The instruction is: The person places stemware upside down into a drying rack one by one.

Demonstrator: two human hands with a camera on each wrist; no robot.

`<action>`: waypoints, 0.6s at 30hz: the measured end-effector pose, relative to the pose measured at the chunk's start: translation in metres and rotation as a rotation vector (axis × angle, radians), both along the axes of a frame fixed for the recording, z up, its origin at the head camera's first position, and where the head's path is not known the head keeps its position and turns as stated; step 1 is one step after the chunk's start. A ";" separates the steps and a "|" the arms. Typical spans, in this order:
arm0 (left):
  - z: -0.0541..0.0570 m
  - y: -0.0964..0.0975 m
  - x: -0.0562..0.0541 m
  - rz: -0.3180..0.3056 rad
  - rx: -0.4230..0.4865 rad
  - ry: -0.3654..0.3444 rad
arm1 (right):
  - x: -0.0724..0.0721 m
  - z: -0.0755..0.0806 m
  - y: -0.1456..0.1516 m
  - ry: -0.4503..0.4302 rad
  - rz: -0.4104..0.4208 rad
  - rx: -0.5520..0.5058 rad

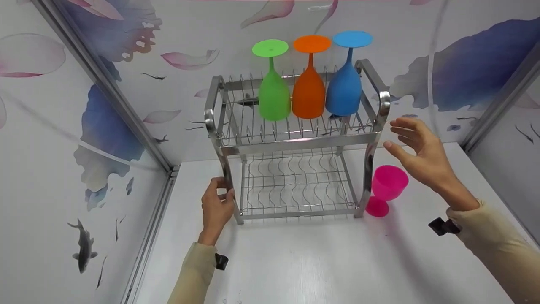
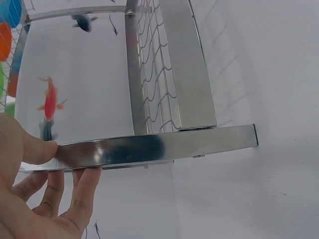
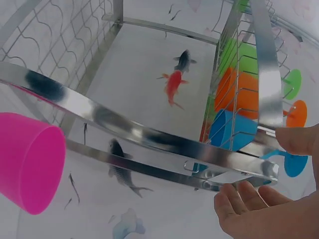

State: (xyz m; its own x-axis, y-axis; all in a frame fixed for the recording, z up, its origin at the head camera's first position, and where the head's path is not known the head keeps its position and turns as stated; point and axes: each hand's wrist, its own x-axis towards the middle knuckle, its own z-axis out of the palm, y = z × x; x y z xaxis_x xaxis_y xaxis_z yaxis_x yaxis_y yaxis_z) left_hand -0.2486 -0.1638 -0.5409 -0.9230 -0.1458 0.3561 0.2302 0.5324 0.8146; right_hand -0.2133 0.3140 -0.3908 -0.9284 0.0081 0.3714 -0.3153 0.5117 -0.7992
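Note:
A two-tier metal dish rack (image 1: 291,145) stands on a white table. My left hand (image 1: 217,207) pinches its left front leg; in the left wrist view the thumb (image 2: 40,151) lies on one side of the flat metal and the fingers (image 2: 82,199) on the other. To the right of the rack's upper corner, my right hand (image 1: 424,154) hovers with fingers spread, holding nothing. Upside down on the top tier stand a green goblet (image 1: 274,97), an orange goblet (image 1: 309,95) and a blue goblet (image 1: 345,93). A pink goblet (image 1: 390,182) stands upright below my right hand, beside the rack.
The rack's lower tier (image 1: 297,181) is a wavy wire grid with nothing on it. Patterned panels with petals and fish rise behind the rack and at both sides, with a metal rail (image 1: 145,245) along the left edge of the white table (image 1: 303,261).

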 end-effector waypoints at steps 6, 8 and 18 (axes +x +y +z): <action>0.000 0.000 0.000 -0.005 0.003 -0.024 | 0.005 -0.028 0.023 -0.036 -0.060 0.008; 0.000 0.001 0.000 -0.009 0.003 -0.026 | 0.008 -0.037 0.031 -0.035 -0.085 0.026; 0.002 0.000 0.001 -0.003 -0.008 -0.006 | 0.022 -0.085 0.067 -0.044 -0.174 0.026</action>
